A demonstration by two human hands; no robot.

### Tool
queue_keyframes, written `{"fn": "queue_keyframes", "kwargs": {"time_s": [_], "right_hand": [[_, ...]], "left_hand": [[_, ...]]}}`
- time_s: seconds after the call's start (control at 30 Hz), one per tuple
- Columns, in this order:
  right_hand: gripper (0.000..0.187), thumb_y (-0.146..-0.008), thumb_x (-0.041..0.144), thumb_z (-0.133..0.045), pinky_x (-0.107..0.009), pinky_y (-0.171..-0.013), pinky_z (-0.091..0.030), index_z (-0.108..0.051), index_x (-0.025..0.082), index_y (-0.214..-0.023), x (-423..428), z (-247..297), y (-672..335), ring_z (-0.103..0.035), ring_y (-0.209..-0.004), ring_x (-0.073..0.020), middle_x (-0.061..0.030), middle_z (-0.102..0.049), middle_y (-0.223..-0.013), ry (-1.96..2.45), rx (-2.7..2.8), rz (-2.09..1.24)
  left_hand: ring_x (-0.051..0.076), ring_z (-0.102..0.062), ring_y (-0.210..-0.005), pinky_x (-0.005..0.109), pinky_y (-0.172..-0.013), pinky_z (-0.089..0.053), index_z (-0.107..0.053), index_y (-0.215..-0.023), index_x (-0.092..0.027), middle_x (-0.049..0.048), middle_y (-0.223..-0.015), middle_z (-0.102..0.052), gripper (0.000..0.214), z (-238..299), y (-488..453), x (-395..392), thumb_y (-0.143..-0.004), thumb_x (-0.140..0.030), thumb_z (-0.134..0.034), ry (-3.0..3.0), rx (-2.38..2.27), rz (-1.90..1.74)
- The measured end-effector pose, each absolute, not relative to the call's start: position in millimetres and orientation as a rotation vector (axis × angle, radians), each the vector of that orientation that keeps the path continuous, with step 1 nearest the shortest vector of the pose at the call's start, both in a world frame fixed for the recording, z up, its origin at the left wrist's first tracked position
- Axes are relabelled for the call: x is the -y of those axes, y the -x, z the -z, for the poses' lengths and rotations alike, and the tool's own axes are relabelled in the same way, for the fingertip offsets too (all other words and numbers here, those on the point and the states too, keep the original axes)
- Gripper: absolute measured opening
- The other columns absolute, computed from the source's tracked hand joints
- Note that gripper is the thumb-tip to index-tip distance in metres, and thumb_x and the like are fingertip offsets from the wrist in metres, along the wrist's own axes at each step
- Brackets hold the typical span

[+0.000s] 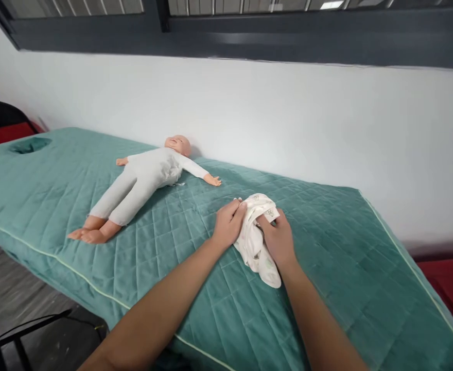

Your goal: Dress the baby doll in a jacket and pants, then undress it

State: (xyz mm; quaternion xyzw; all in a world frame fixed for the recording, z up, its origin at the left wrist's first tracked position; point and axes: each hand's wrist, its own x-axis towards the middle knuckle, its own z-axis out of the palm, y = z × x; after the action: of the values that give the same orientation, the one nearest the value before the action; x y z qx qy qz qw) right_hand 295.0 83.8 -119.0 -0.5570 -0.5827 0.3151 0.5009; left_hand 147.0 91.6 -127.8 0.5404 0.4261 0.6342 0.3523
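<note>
A small white printed baby garment lies bunched on the green quilted massage bed. My left hand grips its left edge with curled fingers. My right hand holds its right side, fingers tucked into the cloth. To the left a baby doll in a white one-piece lies on its back, arms spread, head toward the wall, bare feet toward the bed's front edge.
The bed has a face hole at its far left end. A white wall runs right behind it. Red upholstery shows at the right, and a dark chair frame stands on the floor at the lower left.
</note>
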Motion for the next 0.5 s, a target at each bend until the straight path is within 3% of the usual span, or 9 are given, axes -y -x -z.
{"fn": "queue_keyframes", "kwargs": {"time_s": [0.1,0.23,0.4,0.5], "right_hand": [[0.027,-0.083,0.046,-0.069,-0.037,-0.087,-0.048,-0.068,0.021,-0.091,-92.4,119.9,-305.1,-0.061,-0.091,-0.0222,-0.0027,-0.066,-0.094,1.302,1.382,-0.848],[0.028,-0.08,0.043,-0.075,-0.036,-0.089,-0.049,-0.071,0.021,-0.097,-102.7,121.1,-320.1,-0.063,-0.095,-0.0225,-0.0029,-0.068,-0.103,1.176,1.308,-0.938],[0.025,-0.081,0.038,-0.068,-0.042,-0.096,-0.053,-0.072,0.023,-0.1,-108.6,107.0,-336.8,-0.066,-0.113,-0.0296,-0.0065,-0.074,-0.113,1.009,1.022,-1.042],[0.032,-0.086,0.041,-0.056,-0.043,-0.102,-0.052,-0.072,0.026,-0.109,-107.6,90.7,-349.6,-0.061,-0.126,-0.029,-0.005,-0.07,-0.127,0.94,0.905,-1.054]], "left_hand": [[0.012,-0.034,-0.061,0.026,-0.06,-0.029,-0.042,-0.06,-0.019,-0.0042,-0.061,-0.039,0.05,133.9,-142.7,-103.2,-0.09,-0.05,-0.066,-1.164,-1.108,-1.701],[0.011,-0.044,-0.062,0.023,-0.06,-0.037,-0.052,-0.071,-0.019,-0.0045,-0.066,-0.048,0.043,136.0,-131.1,-123.7,-0.083,-0.054,-0.072,-0.743,-0.928,-1.695],[0.017,-0.064,-0.081,0.029,-0.079,-0.052,-0.065,-0.101,-0.019,0.0008,-0.088,-0.068,0.033,128.7,-107.6,-150.2,-0.08,-0.043,-0.076,-0.498,-0.807,-1.631],[0.019,-0.067,-0.087,0.034,-0.089,-0.054,-0.067,-0.104,-0.019,0.003,-0.09,-0.07,0.025,131.8,-96.3,-160.1,-0.086,-0.036,-0.071,-0.474,-0.772,-1.569]]}}
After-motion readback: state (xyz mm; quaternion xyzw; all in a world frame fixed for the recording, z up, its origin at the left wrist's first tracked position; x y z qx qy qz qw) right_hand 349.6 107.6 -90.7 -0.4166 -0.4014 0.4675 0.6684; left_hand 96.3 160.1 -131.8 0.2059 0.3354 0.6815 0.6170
